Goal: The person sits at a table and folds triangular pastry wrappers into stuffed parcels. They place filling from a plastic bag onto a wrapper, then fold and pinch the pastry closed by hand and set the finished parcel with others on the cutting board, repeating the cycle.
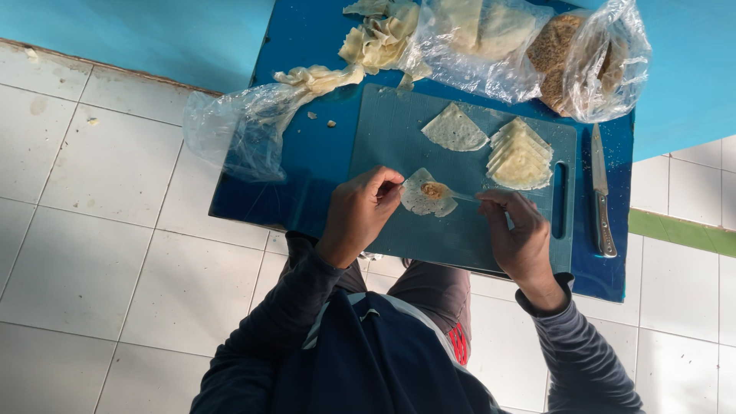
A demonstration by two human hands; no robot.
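The left hand (359,215) pinches the near-left edge of a thin dough wrapper (426,195) that lies flat on the teal cutting board (460,230), near its middle. The right hand (520,230) has its grip closed on the handle of a small spoon (463,196), whose tip rests on a brown dab of filling (434,190) at the wrapper's centre. Further off on the board lie a single wrapper (455,129) and, to its right, a stack of cut wrappers (520,156). A knife (602,192) lies on the blue bench (314,146), just right of the board. At the far edge sit a clear bag of brown filling (583,57), another bag with pale sheets, and dough scraps (379,38); a loose plastic bag (241,130) lies left.

The wrapper looks thin, so the spoon could tear it if dragged. How much filling is on it is hard to judge from here; too much would likely spill at the edges. The board overhangs the bench's near edge, and a hard press there might tip it.
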